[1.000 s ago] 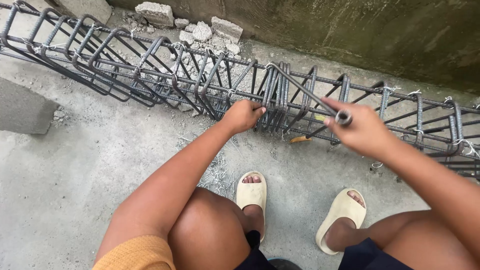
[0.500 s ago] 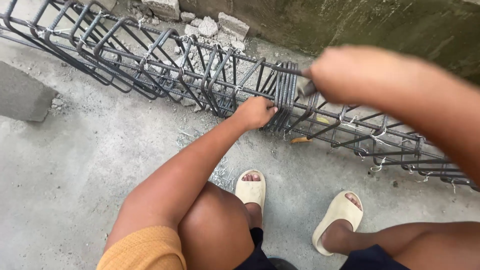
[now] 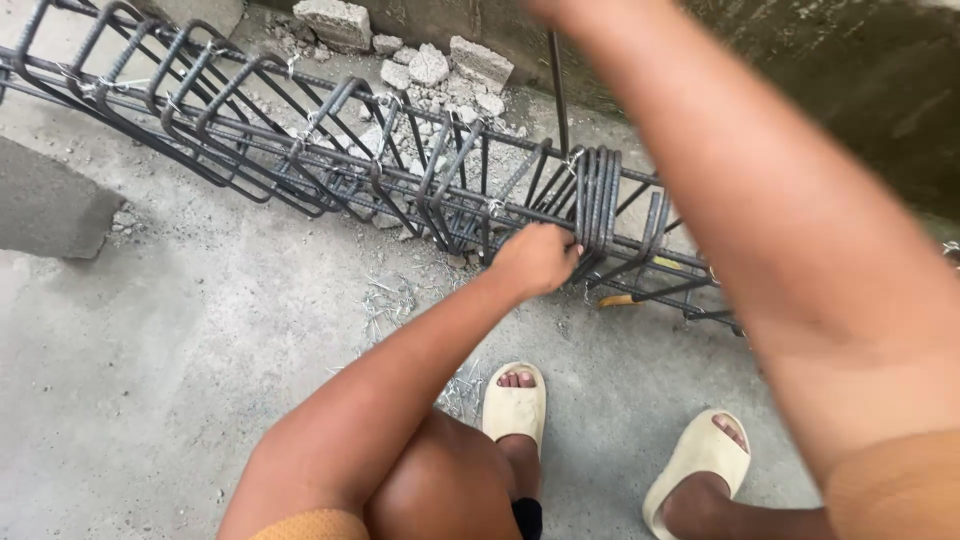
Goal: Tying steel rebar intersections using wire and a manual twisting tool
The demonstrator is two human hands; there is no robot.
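A long rebar cage [image 3: 250, 120] of dark steel bars and square stirrups lies on the concrete floor along a wall. My left hand [image 3: 538, 258] grips the near side of a tight bundle of stirrups [image 3: 597, 195] in the middle of the cage. My right arm is raised across the view. Only the edge of my right hand [image 3: 548, 8] shows at the top border, and it holds a thin steel rod tool [image 3: 558, 95] that hangs down to the top of the bundle. White tie wire shows at several joints to the left.
Broken concrete rubble [image 3: 430, 65] lies behind the cage by the stained wall [image 3: 800, 60]. A grey concrete block [image 3: 50, 210] sits at the left. Loose wire pieces [image 3: 385, 295] litter the floor near my cream sandals [image 3: 515, 405]. A small orange-handled object [image 3: 620, 300] lies under the cage.
My right hand has swung the rod tool up from in front of me to high above the bundle. My left hand has kept its grip on the stirrups. The view has shifted slightly.
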